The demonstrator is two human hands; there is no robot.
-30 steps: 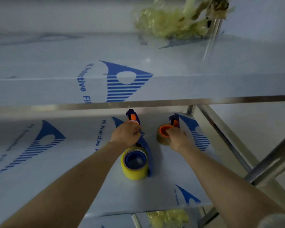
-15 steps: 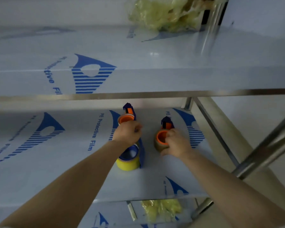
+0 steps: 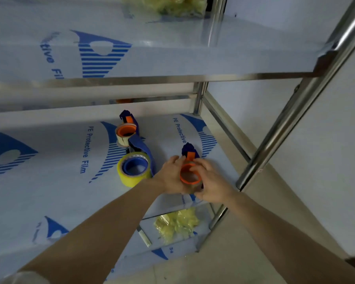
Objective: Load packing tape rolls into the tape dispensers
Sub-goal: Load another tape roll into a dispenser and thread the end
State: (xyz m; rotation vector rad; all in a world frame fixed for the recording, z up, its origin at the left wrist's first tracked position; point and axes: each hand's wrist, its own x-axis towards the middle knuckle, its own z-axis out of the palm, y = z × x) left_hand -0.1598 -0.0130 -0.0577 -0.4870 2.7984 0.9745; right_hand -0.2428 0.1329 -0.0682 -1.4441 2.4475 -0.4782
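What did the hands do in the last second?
The left hand let go of the left dispenser and moved right, to the right dispenser, which it now grips together with the right hand. The right hand stayed on that dispenser throughout. The left dispenser and the yellow roll lie where they were on the shelf.

I see a blue-cored yellow tape roll [image 3: 134,169] lying flat on the shelf [image 3: 49,201], against a blue dispenser [image 3: 129,128] whose orange hub carries a thin pale roll. Just right, the left hand [image 3: 171,175] and right hand [image 3: 211,185] grip a second dispenser [image 3: 190,150] around its orange hub.
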